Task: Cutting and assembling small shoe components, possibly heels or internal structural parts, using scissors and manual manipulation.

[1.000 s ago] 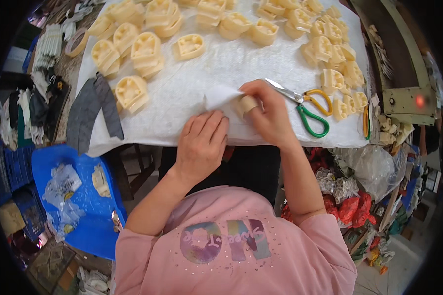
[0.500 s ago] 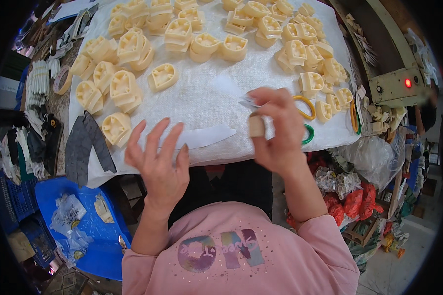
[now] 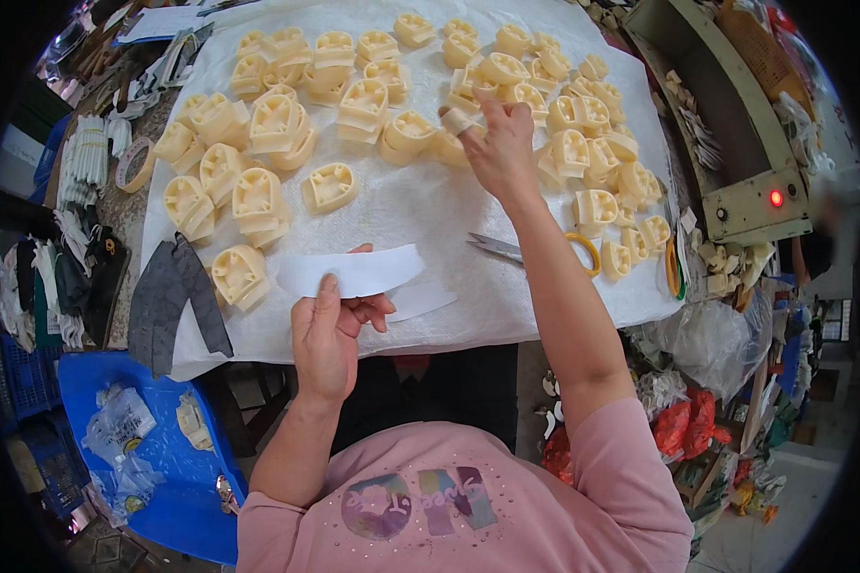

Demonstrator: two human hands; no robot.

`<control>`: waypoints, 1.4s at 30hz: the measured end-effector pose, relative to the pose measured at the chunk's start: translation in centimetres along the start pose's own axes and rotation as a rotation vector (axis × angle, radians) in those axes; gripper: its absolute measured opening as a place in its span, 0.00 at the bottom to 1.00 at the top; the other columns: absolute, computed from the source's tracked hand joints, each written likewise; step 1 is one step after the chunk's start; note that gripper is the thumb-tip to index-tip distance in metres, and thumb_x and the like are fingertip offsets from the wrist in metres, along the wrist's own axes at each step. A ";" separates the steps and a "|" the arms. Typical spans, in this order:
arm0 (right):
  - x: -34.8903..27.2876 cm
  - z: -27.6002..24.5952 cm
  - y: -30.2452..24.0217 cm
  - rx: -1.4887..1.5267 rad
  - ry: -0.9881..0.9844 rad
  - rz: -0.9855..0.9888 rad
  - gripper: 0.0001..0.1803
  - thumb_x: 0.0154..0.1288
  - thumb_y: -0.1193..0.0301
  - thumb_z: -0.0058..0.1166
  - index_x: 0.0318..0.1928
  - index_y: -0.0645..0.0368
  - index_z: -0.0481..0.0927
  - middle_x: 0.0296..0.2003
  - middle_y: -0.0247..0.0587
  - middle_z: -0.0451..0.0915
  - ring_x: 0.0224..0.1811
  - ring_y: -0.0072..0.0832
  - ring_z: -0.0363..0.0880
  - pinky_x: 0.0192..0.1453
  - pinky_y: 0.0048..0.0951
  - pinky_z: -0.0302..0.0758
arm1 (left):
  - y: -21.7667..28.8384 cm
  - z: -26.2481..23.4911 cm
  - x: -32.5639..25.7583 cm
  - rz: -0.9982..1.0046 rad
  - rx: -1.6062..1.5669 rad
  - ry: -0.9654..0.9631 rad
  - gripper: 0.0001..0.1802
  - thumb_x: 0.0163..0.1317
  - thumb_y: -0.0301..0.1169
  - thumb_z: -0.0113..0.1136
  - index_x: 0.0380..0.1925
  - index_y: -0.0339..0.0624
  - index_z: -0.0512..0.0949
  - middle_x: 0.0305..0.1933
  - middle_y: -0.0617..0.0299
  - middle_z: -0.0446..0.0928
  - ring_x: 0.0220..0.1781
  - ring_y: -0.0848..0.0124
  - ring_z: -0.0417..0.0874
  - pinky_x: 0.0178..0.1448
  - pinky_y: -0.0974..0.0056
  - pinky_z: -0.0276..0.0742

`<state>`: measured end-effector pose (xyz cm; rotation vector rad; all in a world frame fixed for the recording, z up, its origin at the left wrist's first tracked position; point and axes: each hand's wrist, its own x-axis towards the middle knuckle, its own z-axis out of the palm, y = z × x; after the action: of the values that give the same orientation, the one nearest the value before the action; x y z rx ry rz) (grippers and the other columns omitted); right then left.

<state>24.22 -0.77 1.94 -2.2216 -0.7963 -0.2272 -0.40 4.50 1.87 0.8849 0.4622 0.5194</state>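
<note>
My left hand (image 3: 327,334) pinches a curved white strip (image 3: 363,271) between thumb and fingers, above the near edge of the white-covered table. A second white strip (image 3: 425,303) lies flat beneath it, partly covered. My right hand (image 3: 500,143) reaches over the cream moulded pieces (image 3: 363,110), its thumb, wrapped in a tan band, apart from its fingers. Whether its fingertips touch a piece cannot be made out. Scissors (image 3: 495,246) lie below my right forearm, which hides part of them; a yellow handle loop shows.
A dark grey curved piece (image 3: 158,301) hangs over the table's left corner. A blue chair (image 3: 162,487) with plastic bags stands at the lower left. To the right are a metal box with a red light (image 3: 776,199) and red bags (image 3: 674,430). Another scissors handle (image 3: 675,272) shows at the right edge.
My left hand has gone from spread fingers to pinching a white strip. My right hand has moved away from beside the scissors, forward to the cream pieces. The view has shifted slightly.
</note>
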 end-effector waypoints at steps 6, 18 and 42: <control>-0.1 -1.0 -0.1 -0.236 -0.230 0.057 0.24 0.51 0.64 0.62 0.49 0.59 0.77 0.44 0.49 0.70 0.46 0.42 0.72 0.52 0.35 0.70 | -0.1 -0.8 -0.1 0.025 0.006 -0.017 0.25 0.71 0.37 0.36 0.54 0.22 0.66 0.36 0.50 0.77 0.32 0.68 0.77 0.34 0.67 0.72; -6.0 -3.1 4.2 0.085 -0.130 -0.036 0.24 0.52 0.85 0.43 0.53 0.63 0.69 0.49 0.51 0.71 0.52 0.38 0.72 0.59 0.31 0.67 | 0.3 -0.2 -0.8 -0.055 -0.151 0.006 0.24 0.70 0.34 0.41 0.59 0.26 0.63 0.39 0.53 0.76 0.34 0.69 0.77 0.38 0.67 0.72; -15.4 -5.0 -6.1 0.738 0.075 -0.595 0.24 0.52 0.89 0.48 0.51 0.58 0.72 0.47 0.50 0.75 0.45 0.43 0.77 0.45 0.37 0.76 | 1.0 2.5 -3.7 0.027 -0.125 -0.225 0.23 0.72 0.33 0.34 0.58 0.23 0.61 0.63 0.45 0.64 0.62 0.63 0.71 0.64 0.62 0.69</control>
<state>8.77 -8.41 3.11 -1.2515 -1.2452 -0.2460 -2.11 1.31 4.67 0.8188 0.2111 0.4621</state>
